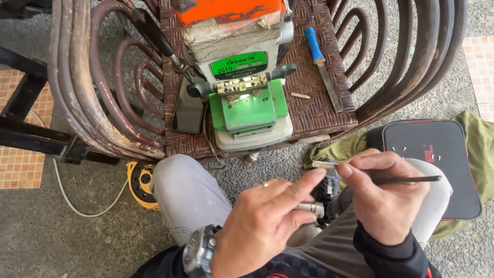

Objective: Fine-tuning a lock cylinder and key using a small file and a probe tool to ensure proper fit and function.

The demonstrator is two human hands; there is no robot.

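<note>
Before us a woven rattan chair [319, 110] carries a green key-cutting machine [247, 103], with a blue-handled file [321, 64] lying on the seat just beside it. To our right a black zip case [435, 159] rests on an olive cloth. Over our grey-trousered knees, our left hand [262, 226] grips a small metal cylinder [311, 207], and our right hand [383, 198] pinches a thin dark tool [409, 179], its tip meeting a small metal piece [324, 164] by the left forefinger.
</note>
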